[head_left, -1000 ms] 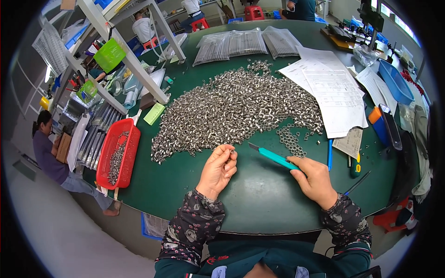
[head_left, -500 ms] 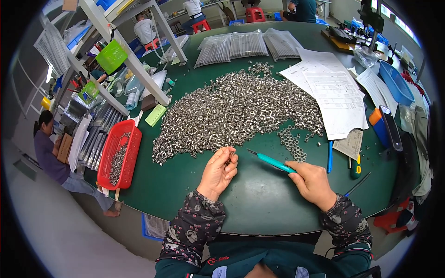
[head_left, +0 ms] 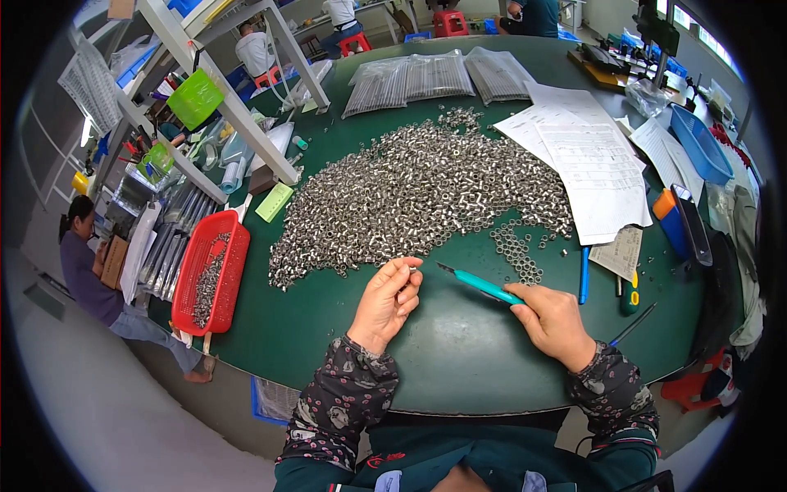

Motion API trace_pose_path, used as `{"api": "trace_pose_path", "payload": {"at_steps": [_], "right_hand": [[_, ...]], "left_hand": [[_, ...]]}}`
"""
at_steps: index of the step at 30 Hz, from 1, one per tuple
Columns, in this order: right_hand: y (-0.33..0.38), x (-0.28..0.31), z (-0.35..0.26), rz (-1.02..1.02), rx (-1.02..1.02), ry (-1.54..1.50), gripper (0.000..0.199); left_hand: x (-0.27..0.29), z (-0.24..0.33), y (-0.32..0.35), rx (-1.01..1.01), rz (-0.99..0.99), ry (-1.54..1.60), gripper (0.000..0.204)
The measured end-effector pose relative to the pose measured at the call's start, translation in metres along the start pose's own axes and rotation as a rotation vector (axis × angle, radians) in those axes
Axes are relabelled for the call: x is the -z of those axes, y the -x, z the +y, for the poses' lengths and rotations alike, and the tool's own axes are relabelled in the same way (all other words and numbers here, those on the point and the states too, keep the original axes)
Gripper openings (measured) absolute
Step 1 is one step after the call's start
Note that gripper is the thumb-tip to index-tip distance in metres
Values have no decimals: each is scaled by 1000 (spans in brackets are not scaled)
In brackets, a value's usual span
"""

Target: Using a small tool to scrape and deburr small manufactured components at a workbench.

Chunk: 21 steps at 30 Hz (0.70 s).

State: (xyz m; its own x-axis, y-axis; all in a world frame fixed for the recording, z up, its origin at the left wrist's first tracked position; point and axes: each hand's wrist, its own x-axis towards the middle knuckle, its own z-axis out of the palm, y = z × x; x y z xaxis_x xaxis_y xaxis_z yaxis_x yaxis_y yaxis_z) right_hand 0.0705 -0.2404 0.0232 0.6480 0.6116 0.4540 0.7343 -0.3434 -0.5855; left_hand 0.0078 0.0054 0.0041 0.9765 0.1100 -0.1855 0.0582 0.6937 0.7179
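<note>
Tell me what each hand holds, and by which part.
Right hand: a teal cutter, by the end away from its blade. Left hand: a small metal piece, mostly hidden; exact spot unclear.

Red stools (head_left: 450, 24), green table (head_left: 471, 361), bright window (head_left: 715, 49)

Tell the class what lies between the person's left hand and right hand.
In the head view, a teal knife lies between them, held by the right hand, its blade pointing toward the left hand; green table shows beneath.
</note>
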Motion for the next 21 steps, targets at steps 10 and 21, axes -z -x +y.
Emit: {"api": "trace_pose_path", "payload": {"at_steps": [10,21], "right_hand": [[0,1,-1,-11,11,-9,20],[2,-2,-2,-67,17,-49,20]], "left_hand": [[-1,-2,0,-17,-14,-39,19],[-5,-4,0,-19,2,-121,11]]}}
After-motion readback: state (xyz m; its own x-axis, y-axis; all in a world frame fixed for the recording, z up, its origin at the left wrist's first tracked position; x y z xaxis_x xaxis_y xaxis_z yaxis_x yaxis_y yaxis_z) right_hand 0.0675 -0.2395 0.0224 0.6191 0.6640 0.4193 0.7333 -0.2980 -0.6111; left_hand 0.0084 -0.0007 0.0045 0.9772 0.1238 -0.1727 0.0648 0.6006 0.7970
